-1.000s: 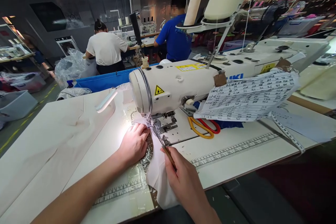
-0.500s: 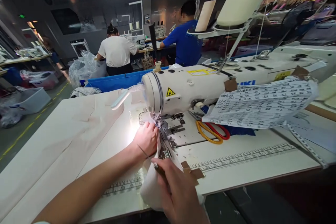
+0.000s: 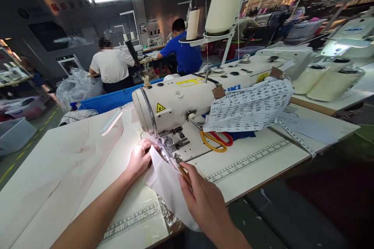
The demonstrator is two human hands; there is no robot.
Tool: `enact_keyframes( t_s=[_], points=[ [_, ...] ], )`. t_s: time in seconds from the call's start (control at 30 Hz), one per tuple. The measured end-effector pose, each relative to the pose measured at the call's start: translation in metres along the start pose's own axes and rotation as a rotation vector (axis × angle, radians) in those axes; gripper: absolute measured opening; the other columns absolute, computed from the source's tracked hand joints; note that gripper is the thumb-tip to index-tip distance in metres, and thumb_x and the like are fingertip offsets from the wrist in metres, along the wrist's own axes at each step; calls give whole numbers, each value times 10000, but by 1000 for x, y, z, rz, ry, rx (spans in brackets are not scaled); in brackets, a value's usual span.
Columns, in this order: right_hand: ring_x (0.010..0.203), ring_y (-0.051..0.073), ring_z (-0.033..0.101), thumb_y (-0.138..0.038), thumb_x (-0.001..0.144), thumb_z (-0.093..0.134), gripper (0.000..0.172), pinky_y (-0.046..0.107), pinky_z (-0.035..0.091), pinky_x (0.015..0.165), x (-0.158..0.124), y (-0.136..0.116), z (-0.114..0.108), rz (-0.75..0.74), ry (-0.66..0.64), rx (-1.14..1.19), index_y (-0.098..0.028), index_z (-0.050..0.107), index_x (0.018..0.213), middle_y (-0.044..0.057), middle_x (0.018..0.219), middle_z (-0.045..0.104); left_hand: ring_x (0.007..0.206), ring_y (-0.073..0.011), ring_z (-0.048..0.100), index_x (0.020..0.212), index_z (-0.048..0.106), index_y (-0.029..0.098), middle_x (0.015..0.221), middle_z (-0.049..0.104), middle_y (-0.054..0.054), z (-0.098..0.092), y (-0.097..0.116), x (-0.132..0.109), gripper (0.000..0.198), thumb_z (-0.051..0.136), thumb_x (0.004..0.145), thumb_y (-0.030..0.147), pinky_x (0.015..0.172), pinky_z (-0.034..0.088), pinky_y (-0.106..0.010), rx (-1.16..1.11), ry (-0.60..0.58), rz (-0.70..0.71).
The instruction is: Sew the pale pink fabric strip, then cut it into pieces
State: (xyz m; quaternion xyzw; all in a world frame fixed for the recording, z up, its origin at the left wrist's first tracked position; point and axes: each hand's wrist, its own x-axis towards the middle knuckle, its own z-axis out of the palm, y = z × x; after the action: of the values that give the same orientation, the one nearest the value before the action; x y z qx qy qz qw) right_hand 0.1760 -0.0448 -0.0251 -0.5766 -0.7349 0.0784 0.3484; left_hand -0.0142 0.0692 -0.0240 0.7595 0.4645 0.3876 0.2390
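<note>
My left hand [image 3: 140, 158] is beside the needle area of a white sewing machine [image 3: 172, 99], its fingers closed on the edge of a piece of white fabric [image 3: 168, 183]. The cloth runs from the needle area down toward the table's front edge, part of it lying flat and part hanging. My right hand [image 3: 206, 198] is closer to me, closed around the wooden handle of an awl [image 3: 185, 174]. The awl points up along the fabric's right edge toward the metal guide; its tip is hard to make out. Lamp light falls around my left fingers.
Scissors [image 3: 214, 142] with orange and red handles lie right of the machine head. A handwritten sheet [image 3: 248, 107] hangs from the machine arm. Ruler tape [image 3: 248, 161] runs along the table [image 3: 274, 159]. Thread cones [image 3: 226, 4] stand above. Two people work at machines beyond.
The view has shifted right. My right hand has brought the awl from above my left wrist to the fabric's right edge. More of the fabric shows, spread between my hands.
</note>
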Motion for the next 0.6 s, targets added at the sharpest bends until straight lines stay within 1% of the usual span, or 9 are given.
enact_keyframes(
  t_s=[0.07,0.13,0.27,0.5,0.6],
  points=[
    [582,187,656,-222,987,307,265,252,418,461,9,1,0,-34,4,-64,-163,519,1134,43,764,700,783,-235,639,722,628,232,780,657,-52,1,1,0,168,558,860,297,717,532,-395,-12,9,-10],
    [592,179,655,-187,980,293,274,253,411,471,15,0,4,-72,5,-104,-164,532,1111,37,775,693,776,-230,637,698,613,224,774,654,-51,2,2,1,207,548,866,328,710,532,-387,-3,9,-17],
    [577,173,649,-179,988,280,282,259,387,456,18,-2,13,-122,40,-150,-152,543,1088,32,748,674,764,-220,628,698,627,212,762,650,-47,-1,6,2,243,545,860,373,695,527,-363,16,-8,-46],
    [537,163,630,-177,992,273,267,263,360,446,20,-1,18,-133,81,-144,-170,538,1025,17,705,662,777,-236,621,702,644,189,771,651,-64,-2,11,2,274,533,859,384,705,509,-372,8,-23,-81],
    [532,167,621,-180,998,256,281,267,341,449,21,0,19,-131,70,-150,-170,535,1019,13,700,650,782,-227,621,704,647,178,771,649,-64,-2,10,3,272,532,860,368,716,502,-358,2,-23,-82]
  ],
)
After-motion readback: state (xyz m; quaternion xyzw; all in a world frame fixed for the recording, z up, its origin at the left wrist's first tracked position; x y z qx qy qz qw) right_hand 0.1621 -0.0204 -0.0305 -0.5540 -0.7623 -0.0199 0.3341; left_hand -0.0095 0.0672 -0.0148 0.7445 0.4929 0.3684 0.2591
